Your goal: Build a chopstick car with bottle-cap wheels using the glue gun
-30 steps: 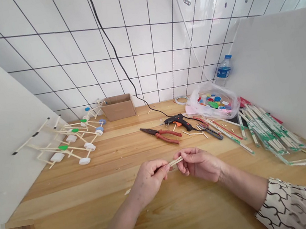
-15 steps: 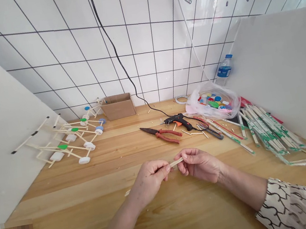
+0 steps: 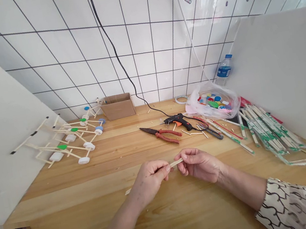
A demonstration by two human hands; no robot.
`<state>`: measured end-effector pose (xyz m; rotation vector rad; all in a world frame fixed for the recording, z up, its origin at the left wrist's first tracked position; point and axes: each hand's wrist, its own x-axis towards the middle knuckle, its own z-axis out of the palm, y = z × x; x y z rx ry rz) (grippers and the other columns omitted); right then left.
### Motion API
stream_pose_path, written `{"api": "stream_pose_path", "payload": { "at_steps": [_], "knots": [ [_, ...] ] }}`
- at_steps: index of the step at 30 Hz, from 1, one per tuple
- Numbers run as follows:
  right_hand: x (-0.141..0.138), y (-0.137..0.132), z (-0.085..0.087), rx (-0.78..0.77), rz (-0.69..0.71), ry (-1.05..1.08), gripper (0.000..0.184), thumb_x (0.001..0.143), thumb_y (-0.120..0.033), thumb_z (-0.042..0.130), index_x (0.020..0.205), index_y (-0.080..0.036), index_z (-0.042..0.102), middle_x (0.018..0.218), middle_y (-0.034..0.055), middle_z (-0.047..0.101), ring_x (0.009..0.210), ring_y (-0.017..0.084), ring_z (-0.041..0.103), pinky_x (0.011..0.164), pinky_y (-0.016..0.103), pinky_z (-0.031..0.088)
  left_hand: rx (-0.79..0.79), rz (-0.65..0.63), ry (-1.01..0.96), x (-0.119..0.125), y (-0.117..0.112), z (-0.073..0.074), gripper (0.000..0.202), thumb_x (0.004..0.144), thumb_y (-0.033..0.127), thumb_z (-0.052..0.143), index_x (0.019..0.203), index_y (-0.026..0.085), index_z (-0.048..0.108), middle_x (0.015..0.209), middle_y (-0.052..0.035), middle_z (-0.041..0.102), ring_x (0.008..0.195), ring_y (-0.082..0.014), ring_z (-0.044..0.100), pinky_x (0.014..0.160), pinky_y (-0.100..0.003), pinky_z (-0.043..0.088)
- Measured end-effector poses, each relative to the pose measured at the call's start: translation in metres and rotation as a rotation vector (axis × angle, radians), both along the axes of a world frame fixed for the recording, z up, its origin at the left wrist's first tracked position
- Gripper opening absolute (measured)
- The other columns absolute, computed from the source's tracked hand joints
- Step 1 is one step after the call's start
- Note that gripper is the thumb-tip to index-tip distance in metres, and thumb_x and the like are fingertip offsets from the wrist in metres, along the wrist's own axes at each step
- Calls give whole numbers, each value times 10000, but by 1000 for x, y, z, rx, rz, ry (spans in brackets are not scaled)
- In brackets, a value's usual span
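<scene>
Between my two hands, above the front of the wooden table, is a short bundle of pale wooden sticks; how many there are I cannot tell. My left hand pinches the left end between thumb and forefinger. The right end is pinched by my right hand, its other fingers curled beneath. Another pale stick lies on the table, partly behind my left wrist. Beyond my hands rest red-handled pliers and a black glue gun.
At the left stand several stick-built frames with bottle-cap wheels. A cardboard box is against the tiled wall. At the right are a bag of bottle caps, wrapped chopsticks, a water bottle and a cutter.
</scene>
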<state>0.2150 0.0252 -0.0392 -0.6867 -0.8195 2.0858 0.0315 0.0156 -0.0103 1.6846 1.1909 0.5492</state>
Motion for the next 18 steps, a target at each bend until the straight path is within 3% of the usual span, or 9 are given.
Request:
{"api": "stream_pose_path", "payload": {
  "at_steps": [10,18],
  "knots": [
    [1,2,-1,-9,-2,-30,202,662,-271,743,746,-106,661,558,14,639,499,73,554,507,189,371,-8,-3,-17,3,0,-1,276,768,303,401,526,172,413,500,47,331,499,-102,306,492,-225,228],
    [1,3,-1,-27,14,24,193,717,-276,692,794,-102,665,589,23,642,527,86,570,519,196,385,19,2,-17,1,1,-4,295,792,319,395,536,174,404,510,43,350,511,-104,322,497,-229,229]
  ]
}}
